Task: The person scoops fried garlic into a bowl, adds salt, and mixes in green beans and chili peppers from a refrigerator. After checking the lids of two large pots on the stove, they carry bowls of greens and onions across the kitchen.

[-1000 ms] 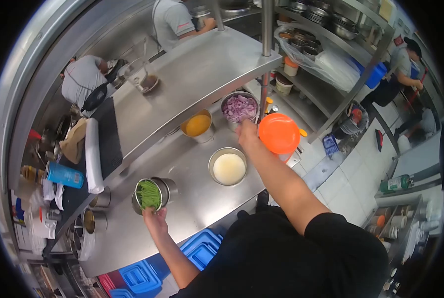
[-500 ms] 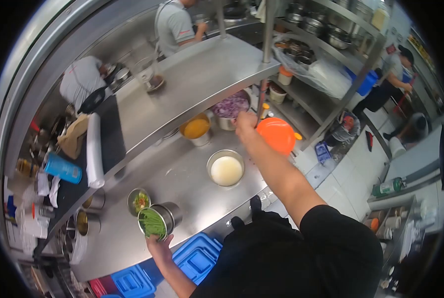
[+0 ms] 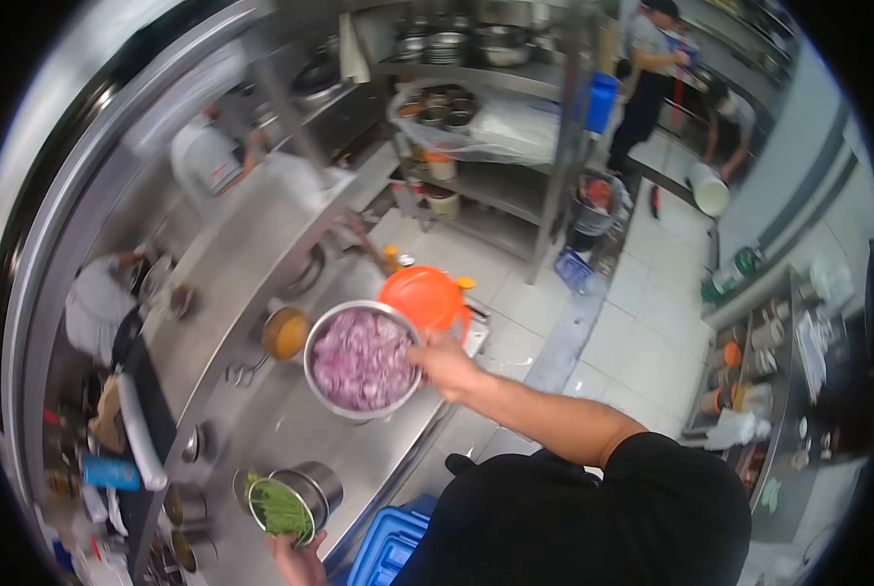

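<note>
My right hand [image 3: 444, 363] grips the rim of a metal pot of chopped red onions [image 3: 363, 359] and holds it up over the steel counter. In my left hand [image 3: 298, 559] is a tilted metal container [image 3: 325, 485] with long green cut vegetables [image 3: 282, 510] in it; the fingers are partly hidden beneath. A small bowl [image 3: 242, 481] shows partly behind that container. Beyond the onions stands a metal pot of orange-yellow contents [image 3: 287, 333]. The bowl of pale liquid seen earlier is out of sight.
An orange lid or tray [image 3: 421, 297] lies at the counter's far end. Blue plastic bins [image 3: 390, 549] sit below the near edge. A raised steel shelf [image 3: 224, 256] runs along the left. Several people work farther off, one with a white bucket [image 3: 709, 190].
My right hand has taken hold of the onion pot and brought it nearer from the far end. The view has turned right; my left hand still holds the green vegetables.
</note>
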Action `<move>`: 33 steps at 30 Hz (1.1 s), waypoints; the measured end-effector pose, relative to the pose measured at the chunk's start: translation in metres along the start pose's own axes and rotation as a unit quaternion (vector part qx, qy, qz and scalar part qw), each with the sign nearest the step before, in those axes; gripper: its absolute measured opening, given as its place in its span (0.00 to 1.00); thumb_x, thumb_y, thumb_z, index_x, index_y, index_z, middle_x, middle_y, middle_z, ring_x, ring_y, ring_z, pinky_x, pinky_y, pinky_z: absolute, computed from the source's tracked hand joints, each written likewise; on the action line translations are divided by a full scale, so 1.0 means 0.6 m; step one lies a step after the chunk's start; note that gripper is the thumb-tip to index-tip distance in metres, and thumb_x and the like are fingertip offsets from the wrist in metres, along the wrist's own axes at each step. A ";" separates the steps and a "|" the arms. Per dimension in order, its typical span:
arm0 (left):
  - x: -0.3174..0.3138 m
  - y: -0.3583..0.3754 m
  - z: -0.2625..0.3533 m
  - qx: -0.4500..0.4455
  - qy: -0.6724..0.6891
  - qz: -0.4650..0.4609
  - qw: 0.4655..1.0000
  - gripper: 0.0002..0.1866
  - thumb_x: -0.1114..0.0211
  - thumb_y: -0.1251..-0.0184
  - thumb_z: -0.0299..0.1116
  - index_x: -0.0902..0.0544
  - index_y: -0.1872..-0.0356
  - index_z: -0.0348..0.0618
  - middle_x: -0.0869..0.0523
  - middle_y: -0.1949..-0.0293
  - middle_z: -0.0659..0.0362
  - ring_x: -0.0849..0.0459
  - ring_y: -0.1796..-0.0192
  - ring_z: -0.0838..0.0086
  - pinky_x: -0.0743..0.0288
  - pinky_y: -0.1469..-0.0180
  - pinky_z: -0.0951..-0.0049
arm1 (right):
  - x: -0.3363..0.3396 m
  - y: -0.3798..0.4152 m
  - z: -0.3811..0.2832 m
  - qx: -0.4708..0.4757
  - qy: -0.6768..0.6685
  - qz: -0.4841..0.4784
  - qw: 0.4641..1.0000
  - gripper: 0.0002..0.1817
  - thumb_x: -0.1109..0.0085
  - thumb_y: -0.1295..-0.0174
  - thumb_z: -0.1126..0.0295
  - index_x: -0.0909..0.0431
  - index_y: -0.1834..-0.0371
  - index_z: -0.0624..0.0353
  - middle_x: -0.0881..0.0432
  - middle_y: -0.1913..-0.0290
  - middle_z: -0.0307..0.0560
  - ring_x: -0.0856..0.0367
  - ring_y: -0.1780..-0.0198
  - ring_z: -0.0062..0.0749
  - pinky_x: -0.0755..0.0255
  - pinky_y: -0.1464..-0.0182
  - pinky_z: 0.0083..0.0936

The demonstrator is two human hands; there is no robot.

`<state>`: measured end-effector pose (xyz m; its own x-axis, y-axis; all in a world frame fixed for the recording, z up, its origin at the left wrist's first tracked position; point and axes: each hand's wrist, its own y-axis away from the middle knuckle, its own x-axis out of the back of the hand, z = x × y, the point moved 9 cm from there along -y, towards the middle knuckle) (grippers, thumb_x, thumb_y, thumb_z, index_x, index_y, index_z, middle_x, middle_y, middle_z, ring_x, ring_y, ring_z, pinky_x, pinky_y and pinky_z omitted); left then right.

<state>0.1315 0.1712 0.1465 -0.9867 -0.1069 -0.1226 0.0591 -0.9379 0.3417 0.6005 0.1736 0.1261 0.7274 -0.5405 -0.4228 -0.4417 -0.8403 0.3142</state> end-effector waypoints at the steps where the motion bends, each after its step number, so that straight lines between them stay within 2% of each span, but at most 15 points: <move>1: -0.021 0.005 -0.006 0.011 -0.014 -0.019 1.000 0.30 0.38 0.32 0.39 0.26 0.30 0.41 0.19 0.38 0.45 0.18 0.40 0.56 0.17 0.47 0.48 | 0.039 0.025 -0.001 -0.002 0.000 -0.003 1.000 0.06 0.38 0.38 0.73 0.26 0.63 0.59 0.23 0.70 0.39 0.22 0.72 0.24 0.27 0.76 0.25; 4: -0.141 0.056 -0.009 0.079 -0.063 -0.033 0.994 0.36 0.36 0.34 0.41 0.32 0.24 0.45 0.24 0.32 0.46 0.24 0.32 0.52 0.25 0.36 0.40 | 0.176 0.104 0.007 0.008 0.019 0.023 1.000 0.07 0.37 0.39 0.73 0.26 0.65 0.61 0.24 0.71 0.39 0.22 0.73 0.24 0.26 0.78 0.26; 5: -0.172 0.054 -0.019 0.060 -0.060 -0.061 0.995 0.32 0.37 0.37 0.39 0.29 0.30 0.46 0.22 0.38 0.51 0.22 0.40 0.57 0.23 0.44 0.45 | 0.226 0.137 0.001 -0.017 0.051 0.037 0.998 0.07 0.37 0.39 0.73 0.27 0.67 0.63 0.25 0.72 0.40 0.21 0.74 0.25 0.23 0.78 0.26; 7: -0.223 0.038 -0.057 0.024 -0.046 -0.114 0.992 0.24 0.40 0.43 0.34 0.22 0.42 0.48 0.16 0.49 0.60 0.18 0.55 0.67 0.19 0.59 0.55 | 0.341 0.195 -0.002 -0.003 0.055 0.087 0.995 0.08 0.37 0.39 0.73 0.27 0.68 0.63 0.25 0.73 0.41 0.20 0.75 0.26 0.22 0.79 0.27; 10: -0.379 0.090 -0.083 0.068 -0.055 -0.184 0.979 0.19 0.37 0.42 0.34 0.19 0.48 0.47 0.14 0.55 0.62 0.16 0.61 0.68 0.18 0.61 0.59 | 0.503 0.279 0.012 0.016 0.063 0.179 0.982 0.09 0.36 0.40 0.74 0.29 0.70 0.62 0.26 0.73 0.41 0.21 0.76 0.26 0.22 0.80 0.27; 11: -0.426 0.103 -0.097 0.091 -0.025 -0.210 0.973 0.22 0.40 0.41 0.31 0.22 0.43 0.44 0.14 0.52 0.57 0.14 0.58 0.64 0.13 0.63 0.60 | 0.554 0.304 0.018 0.023 0.066 0.211 0.975 0.09 0.36 0.40 0.74 0.29 0.70 0.62 0.26 0.73 0.42 0.21 0.77 0.27 0.23 0.81 0.27; 14: -0.572 0.172 -0.119 0.116 -0.026 -0.277 0.953 0.14 0.40 0.37 0.29 0.18 0.50 0.44 0.11 0.57 0.60 0.14 0.63 0.71 0.16 0.63 0.66 | 0.692 0.381 0.014 0.063 0.054 0.312 0.946 0.12 0.35 0.41 0.76 0.33 0.73 0.60 0.26 0.74 0.42 0.22 0.78 0.25 0.25 0.82 0.26; 17: -0.680 0.212 -0.144 0.138 -0.019 -0.335 0.932 0.13 0.41 0.36 0.28 0.17 0.51 0.44 0.10 0.57 0.60 0.11 0.62 0.69 0.13 0.63 0.65 | 0.806 0.451 0.016 0.058 0.033 0.403 0.913 0.15 0.36 0.43 0.78 0.36 0.75 0.58 0.28 0.76 0.40 0.23 0.78 0.23 0.27 0.83 0.26; 19: -0.725 0.204 -0.172 0.155 -0.011 -0.383 0.911 0.15 0.41 0.35 0.27 0.19 0.47 0.44 0.12 0.54 0.60 0.12 0.61 0.68 0.11 0.61 0.64 | 0.861 0.489 0.017 0.086 0.002 0.445 0.892 0.15 0.37 0.43 0.79 0.36 0.75 0.57 0.29 0.77 0.39 0.24 0.78 0.22 0.28 0.83 0.26; 22: -0.806 0.238 -0.185 0.173 -0.033 -0.389 0.904 0.14 0.40 0.35 0.27 0.19 0.48 0.44 0.11 0.56 0.60 0.12 0.61 0.69 0.11 0.60 0.65 | 0.930 0.525 0.016 0.118 -0.026 0.498 0.858 0.14 0.39 0.44 0.81 0.37 0.74 0.57 0.31 0.77 0.39 0.25 0.79 0.22 0.27 0.84 0.26; 28: -0.901 0.227 -0.211 0.170 -0.064 -0.423 0.888 0.13 0.41 0.34 0.28 0.18 0.49 0.44 0.12 0.57 0.62 0.15 0.63 0.71 0.13 0.58 0.66 | 0.992 0.542 -0.001 0.145 -0.061 0.554 0.818 0.14 0.40 0.44 0.80 0.38 0.74 0.57 0.31 0.76 0.40 0.25 0.79 0.23 0.24 0.83 0.26; 33: -1.009 0.188 -0.238 0.182 -0.084 -0.454 0.868 0.15 0.40 0.36 0.28 0.20 0.49 0.43 0.13 0.58 0.59 0.14 0.62 0.69 0.12 0.61 0.66 | 1.009 0.511 0.013 0.139 -0.100 0.586 0.792 0.14 0.40 0.44 0.81 0.38 0.75 0.56 0.32 0.76 0.39 0.26 0.79 0.24 0.23 0.82 0.29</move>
<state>0.7575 0.0830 0.1259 -0.6117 0.7005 -0.3676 -0.7761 -0.4411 0.4508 0.9014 -0.4119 -0.0401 -0.3532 -0.9284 -0.1153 -0.8710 0.2814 0.4027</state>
